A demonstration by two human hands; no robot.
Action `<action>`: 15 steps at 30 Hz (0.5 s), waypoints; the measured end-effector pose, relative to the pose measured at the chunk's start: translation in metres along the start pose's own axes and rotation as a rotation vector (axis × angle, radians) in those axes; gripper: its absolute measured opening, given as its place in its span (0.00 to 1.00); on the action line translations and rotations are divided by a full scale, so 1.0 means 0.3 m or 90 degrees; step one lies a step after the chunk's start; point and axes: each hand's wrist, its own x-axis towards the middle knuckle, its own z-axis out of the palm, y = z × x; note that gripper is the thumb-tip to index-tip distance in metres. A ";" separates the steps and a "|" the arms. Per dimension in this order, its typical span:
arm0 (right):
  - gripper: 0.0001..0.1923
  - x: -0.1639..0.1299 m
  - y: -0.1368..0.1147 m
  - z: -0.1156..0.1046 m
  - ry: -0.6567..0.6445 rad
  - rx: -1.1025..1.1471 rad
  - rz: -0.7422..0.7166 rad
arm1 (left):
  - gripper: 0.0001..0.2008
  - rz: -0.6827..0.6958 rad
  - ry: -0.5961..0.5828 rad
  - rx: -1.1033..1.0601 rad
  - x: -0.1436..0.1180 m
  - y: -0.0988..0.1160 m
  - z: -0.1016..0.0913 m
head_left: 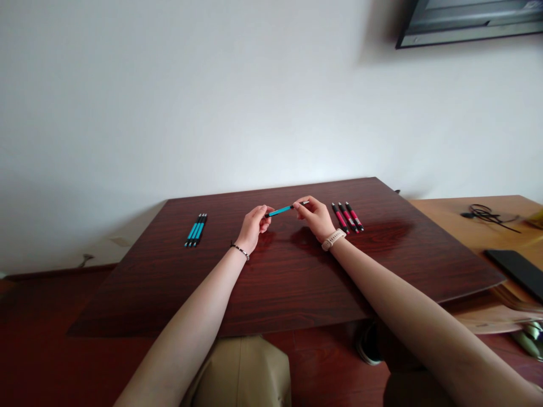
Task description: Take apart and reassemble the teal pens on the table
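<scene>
A blue pen with black ends is held lengthwise between my two hands, above the middle of the dark wood table. My left hand pinches its left end with thumb and fingers. At the other end, my right hand grips the black part, and the tip pokes out past the fingers. To the left, several blue pens lie side by side on the table. Three pink pens with black ends lie in a row just right of my right hand.
A lighter wooden table adjoins on the right, with a coiled black cable and a flat black object on it. Behind the table rises a white wall; a screen hangs at upper right.
</scene>
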 end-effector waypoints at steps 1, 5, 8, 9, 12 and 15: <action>0.22 0.001 -0.002 0.001 0.004 0.007 -0.007 | 0.21 -0.008 -0.011 0.004 -0.001 0.000 0.000; 0.21 0.002 0.000 0.002 -0.007 0.027 -0.016 | 0.21 0.002 -0.019 0.011 -0.002 0.000 0.003; 0.22 0.001 0.006 0.000 -0.017 0.020 -0.008 | 0.19 0.019 0.008 0.006 -0.001 0.000 0.004; 0.23 0.001 0.007 -0.001 -0.017 0.013 -0.002 | 0.19 0.023 0.017 0.005 0.000 0.001 0.004; 0.25 0.002 0.013 -0.003 -0.003 -0.010 0.031 | 0.17 0.038 0.045 0.002 0.002 0.004 0.003; 0.28 0.006 0.020 -0.007 0.012 -0.019 0.059 | 0.16 0.053 0.067 -0.004 0.004 0.006 0.003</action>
